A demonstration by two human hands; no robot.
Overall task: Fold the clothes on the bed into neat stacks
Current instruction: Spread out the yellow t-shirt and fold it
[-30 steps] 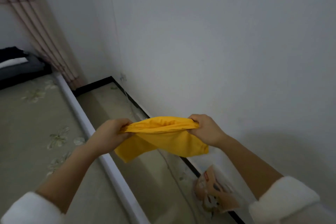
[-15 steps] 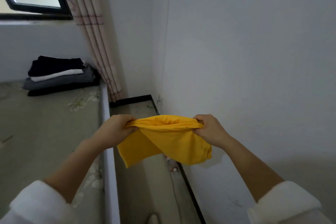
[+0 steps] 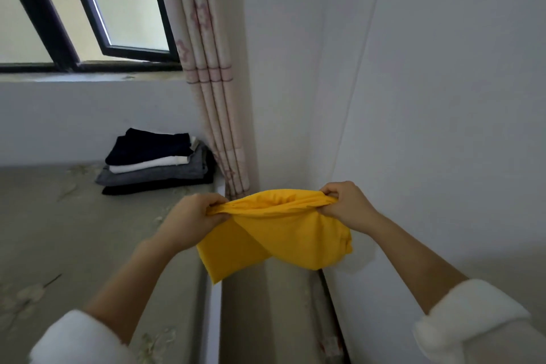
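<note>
Both hands up in front of the chest, holding one yellow garment [image 3: 277, 233] in the air over the gap between the bed [image 3: 74, 239] and the wall [image 3: 413, 127]. It isn't resting on anything.

Left hand [image 3: 192, 217]: fingers curled round the bunched left end of the top edge. Right hand [image 3: 345, 205]: fingers pinching the right end of the same edge. Neither hand is slack; both grip cloth.

The garment's top edge is gathered into a rope-like ridge between the hands, and the rest hangs below in two loose flaps. Can't tell what kind of garment it is; too crumpled, could be a tee or shorts.

Handling, my read:
- Light, thin, fully limp. No stiffness, so it sags wherever unsupported.
- Not fragile and not slippery. A pinch grip is enough.
- Bunched as it is, it won't fold square. It needs its edge spread first, with the holds out at two corners or seams rather than on a wad of cloth.
- It'll be easier flat on the bed than in the air.

A folded stack [image 3: 156, 162] of dark, white and grey pieces sits at the far corner of the bed, under the window [image 3: 88, 9] beside the curtain [image 3: 206, 83], well apart from the hands. That's the likely destination once this one is folded.
</note>
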